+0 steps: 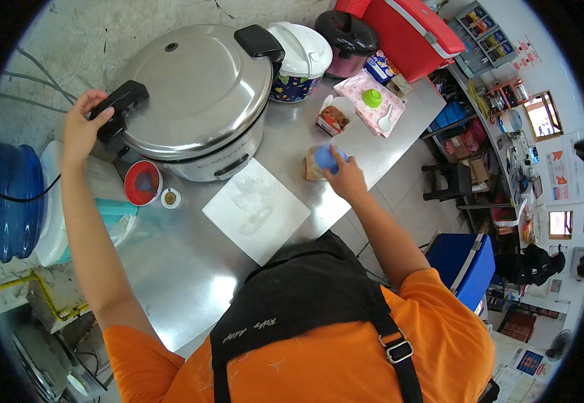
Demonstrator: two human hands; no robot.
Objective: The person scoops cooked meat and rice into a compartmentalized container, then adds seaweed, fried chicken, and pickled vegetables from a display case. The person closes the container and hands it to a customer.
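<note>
My left hand [89,121] has its fingers around the black handle [123,107] at the left side of a big silver rice cooker [198,87]. Its metal lid sits over the pot; whether it is latched I cannot tell. At the right, my right hand [347,178] grips a round blue lid-like piece [328,158], slightly blurred. Just under that piece stands a small clear container [314,168] with something pale yellowish inside, partly hidden. Beyond it is an open paper food box [334,115] with brown food. A white square sheet [255,232] with clear plastic on it lies in front of the cooker.
A red bowl [143,183] and a small white cup [170,198] stand left of the sheet. Behind are a white-lidded pot [299,54], a dark cooker [347,43] and a red cooler [399,37]. Pink paper [362,87] holds a green bowl [372,99] and white spoon [386,119].
</note>
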